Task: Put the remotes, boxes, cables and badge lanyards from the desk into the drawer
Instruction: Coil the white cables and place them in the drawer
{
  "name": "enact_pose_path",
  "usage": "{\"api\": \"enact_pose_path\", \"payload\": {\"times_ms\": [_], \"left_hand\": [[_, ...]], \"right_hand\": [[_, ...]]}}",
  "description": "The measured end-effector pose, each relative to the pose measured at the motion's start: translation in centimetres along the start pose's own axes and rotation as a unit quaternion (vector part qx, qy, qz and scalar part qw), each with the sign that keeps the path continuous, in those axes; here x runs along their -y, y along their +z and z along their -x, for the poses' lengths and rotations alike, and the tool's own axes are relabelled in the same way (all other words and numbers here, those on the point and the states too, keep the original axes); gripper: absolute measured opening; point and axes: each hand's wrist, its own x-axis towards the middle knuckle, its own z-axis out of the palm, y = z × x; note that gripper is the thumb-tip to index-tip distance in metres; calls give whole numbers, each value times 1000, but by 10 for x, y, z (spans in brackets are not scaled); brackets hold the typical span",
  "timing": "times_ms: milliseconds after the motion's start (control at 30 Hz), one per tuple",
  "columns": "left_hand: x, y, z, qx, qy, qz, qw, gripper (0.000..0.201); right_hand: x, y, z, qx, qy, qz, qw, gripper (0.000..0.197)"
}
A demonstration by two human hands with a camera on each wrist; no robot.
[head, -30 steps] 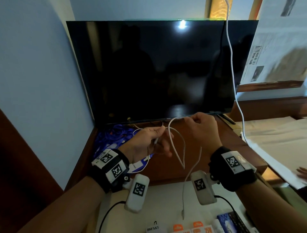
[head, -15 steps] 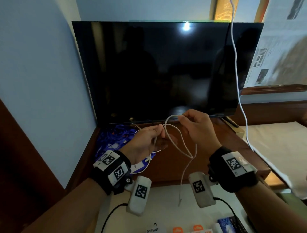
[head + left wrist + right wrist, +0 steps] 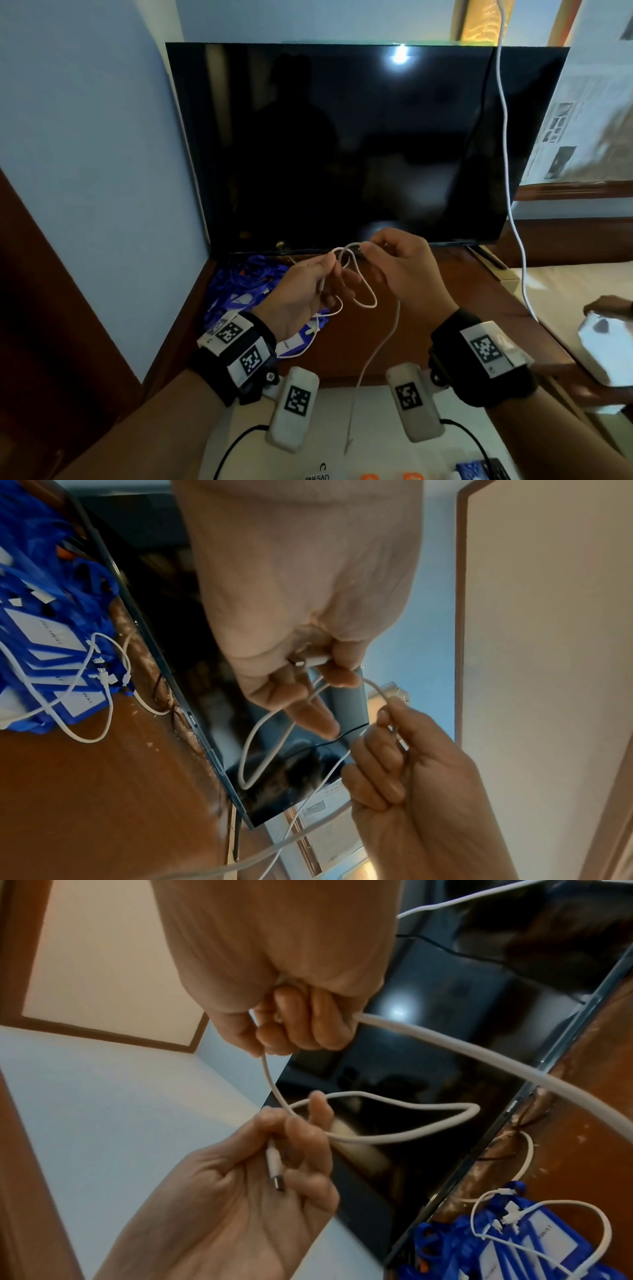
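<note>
Both hands hold one white cable (image 3: pixel 368 303) above the wooden desk (image 3: pixel 445 298). My left hand (image 3: pixel 329 270) pinches its plug end (image 3: pixel 274 1164) between thumb and fingers. My right hand (image 3: pixel 371 248) pinches the cable a little further along. A loop hangs between them, and the tail dangles down over the open drawer (image 3: pixel 376 445). Blue badge lanyards (image 3: pixel 239 284) lie piled at the desk's back left corner. A second white cable (image 3: pixel 89 674) lies on them.
A dark TV (image 3: pixel 342 137) stands at the back of the desk. Another white cord (image 3: pixel 507 154) hangs down past its right side. The drawer holds a blue box (image 3: pixel 472 471) and other small boxes. Another person's hand with a phone (image 3: pixel 606 346) is at the right.
My hands have come closer together and the cable between them has folded into a small loop at my left fingers. The tail still hangs over the drawer.
</note>
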Motion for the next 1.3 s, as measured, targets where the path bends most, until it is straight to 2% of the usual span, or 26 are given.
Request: {"api": "enact_pose_path", "payload": {"times_ms": [133, 400, 500, 633, 733, 867, 967, 1100, 1200, 1300], "left_hand": [[1, -7, 3, 1, 18, -16, 1000, 34], [8, -43, 13, 27, -21, -31, 999, 33], [8, -52, 12, 38, -48, -49, 997, 37], [4, -54, 11, 72, -80, 4, 994, 40], [2, -55, 8, 116, -113, 96, 982, 42], [0, -48, 3, 149, -134, 159, 967, 44], [-2, -42, 0, 148, -137, 167, 965, 43], [-1, -43, 0, 120, -134, 178, 967, 44], [3, -48, 5, 99, -140, 157, 973, 44], [8, -50, 9, 74, -127, 117, 982, 42]], "right_hand": [[-4, 0, -6, -16, 6, 10, 1000, 20], [-24, -35, -27, -163, 65, 14, 984, 21], [-37, -40, -28, -171, 85, 34, 981, 21], [-58, -29, -21, -123, 146, 28, 981, 19], [-66, -16, -9, -33, 180, 47, 982, 7], [-57, 8, 4, 130, 141, 31, 981, 35], [-41, 28, 11, 235, 101, -10, 967, 32], [-24, 38, 15, 245, 79, -93, 962, 15], [-18, 35, 14, 226, 95, -97, 965, 25], [-18, 36, 12, 197, 76, -59, 976, 24]]}}
